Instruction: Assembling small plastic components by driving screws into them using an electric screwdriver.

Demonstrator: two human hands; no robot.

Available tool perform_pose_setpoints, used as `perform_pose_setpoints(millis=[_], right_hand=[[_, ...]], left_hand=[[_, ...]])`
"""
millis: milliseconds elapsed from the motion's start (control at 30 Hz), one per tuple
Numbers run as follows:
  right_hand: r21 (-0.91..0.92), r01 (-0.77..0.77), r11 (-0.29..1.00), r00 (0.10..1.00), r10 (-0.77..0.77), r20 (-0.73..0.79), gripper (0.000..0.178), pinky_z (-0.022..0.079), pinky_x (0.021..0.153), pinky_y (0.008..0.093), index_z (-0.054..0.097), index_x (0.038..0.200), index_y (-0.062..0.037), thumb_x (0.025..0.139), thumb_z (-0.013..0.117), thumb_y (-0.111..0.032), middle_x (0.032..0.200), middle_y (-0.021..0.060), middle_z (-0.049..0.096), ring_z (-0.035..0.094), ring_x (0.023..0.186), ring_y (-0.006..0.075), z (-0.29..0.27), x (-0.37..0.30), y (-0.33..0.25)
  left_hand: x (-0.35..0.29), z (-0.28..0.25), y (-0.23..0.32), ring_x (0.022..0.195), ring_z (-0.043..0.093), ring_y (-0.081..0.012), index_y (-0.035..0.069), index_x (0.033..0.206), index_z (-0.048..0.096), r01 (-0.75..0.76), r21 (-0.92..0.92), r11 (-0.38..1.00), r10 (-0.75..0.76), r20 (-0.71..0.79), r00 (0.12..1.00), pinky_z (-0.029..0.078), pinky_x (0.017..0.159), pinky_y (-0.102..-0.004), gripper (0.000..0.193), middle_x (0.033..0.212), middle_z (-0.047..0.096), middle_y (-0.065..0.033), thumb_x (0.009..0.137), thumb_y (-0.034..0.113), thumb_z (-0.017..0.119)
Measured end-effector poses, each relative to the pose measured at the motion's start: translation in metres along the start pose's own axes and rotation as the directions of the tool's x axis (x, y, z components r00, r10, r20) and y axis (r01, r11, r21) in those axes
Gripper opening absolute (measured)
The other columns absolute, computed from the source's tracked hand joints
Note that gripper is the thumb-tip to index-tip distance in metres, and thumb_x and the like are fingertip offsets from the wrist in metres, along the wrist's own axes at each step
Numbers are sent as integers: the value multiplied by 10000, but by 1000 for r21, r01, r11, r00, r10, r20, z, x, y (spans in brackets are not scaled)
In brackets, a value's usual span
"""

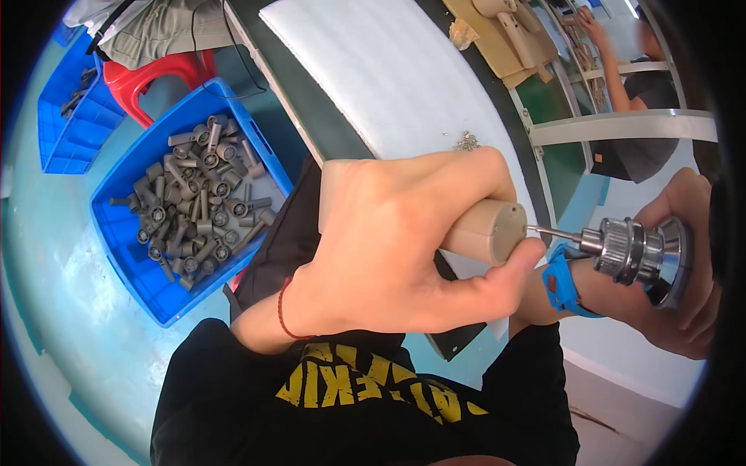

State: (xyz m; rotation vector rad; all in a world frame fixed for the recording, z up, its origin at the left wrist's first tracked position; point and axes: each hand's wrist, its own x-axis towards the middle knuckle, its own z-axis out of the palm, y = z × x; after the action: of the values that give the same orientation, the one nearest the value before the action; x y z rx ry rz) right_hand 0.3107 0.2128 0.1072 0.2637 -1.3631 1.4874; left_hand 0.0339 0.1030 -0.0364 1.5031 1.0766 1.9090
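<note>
Beige cylindrical part is right of the centre of the frame, gripped between the thumb and curled fingers of the left hand. The right hand, at the right edge, is wrapped around a metal driver, whose thin bit points at the end face of the part. Whether the tip touches, or carries a screw, cannot be told.

If the bit is slanted, it could probably slip from the face and scratch it, or hit the left thumb, which lies close by. A loose grip may let the round part turn.

Small screws lie in a pile on a white soft sheet at upper centre, over a dark green table; a bump could scatter them. At left, a blue crate full of grey parts stands on the pale blue floor, near a red stool. Another person is at upper right.
</note>
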Motion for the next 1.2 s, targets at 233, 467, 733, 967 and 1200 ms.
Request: perform_pose_setpoints(millis=[233, 467, 733, 967, 1200], right_hand=[[-96, -125, 988, 992, 124, -16, 274, 416, 554, 144, 444, 759, -133, 961, 505, -308, 644, -42, 526, 501, 513, 5, -5, 7, -41], [-135, -268, 954, 963, 264, -47, 266, 407, 508, 151, 436, 764, -126, 961, 518, -285, 615, -44, 523, 493, 481, 12, 15, 16, 10], [-176, -377, 909, 926, 369, -76, 260, 397, 457, 158, 428, 770, -119, 961, 533, -260, 583, -47, 519, 483, 445, 20, 47, 23, 67], [-132, -182, 974, 972, 199, 125, 263, 386, 388, 198, 422, 768, -101, 972, 512, -240, 495, -32, 472, 430, 358, 72, 94, 42, 115], [70, -23, 997, 998, 19, 62, 268, 334, 379, 237, 440, 868, -61, 988, 506, -291, 502, 4, 442, 390, 379, 95, 76, 50, 112]], left_hand=[[0, 5, 3, 504, 574, -115, 23, 776, 605, -13, 3, 1000, 13, 44, 999, 406, 457, -220, 232, 607, 590, -35, 712, 163, 778], [-4, 3, -1, 546, 641, -160, 25, 809, 619, -31, 41, 999, 27, 102, 994, 460, 487, -232, 264, 640, 631, -62, 717, 171, 818], [8, -1, -1, 547, 646, -161, 25, 822, 625, -3, 55, 998, -4, 134, 991, 466, 489, -233, 240, 653, 636, -72, 729, 155, 804], [14, 1, 15, 560, 646, -178, 28, 837, 635, 34, 111, 993, -52, 167, 985, 485, 536, -258, 156, 659, 633, -82, 770, 119, 744], [40, -8, 30, 537, 598, -170, 37, 847, 619, 74, 295, 953, -155, 263, 952, 452, 522, -254, 191, 651, 611, -69, 783, 152, 758]])
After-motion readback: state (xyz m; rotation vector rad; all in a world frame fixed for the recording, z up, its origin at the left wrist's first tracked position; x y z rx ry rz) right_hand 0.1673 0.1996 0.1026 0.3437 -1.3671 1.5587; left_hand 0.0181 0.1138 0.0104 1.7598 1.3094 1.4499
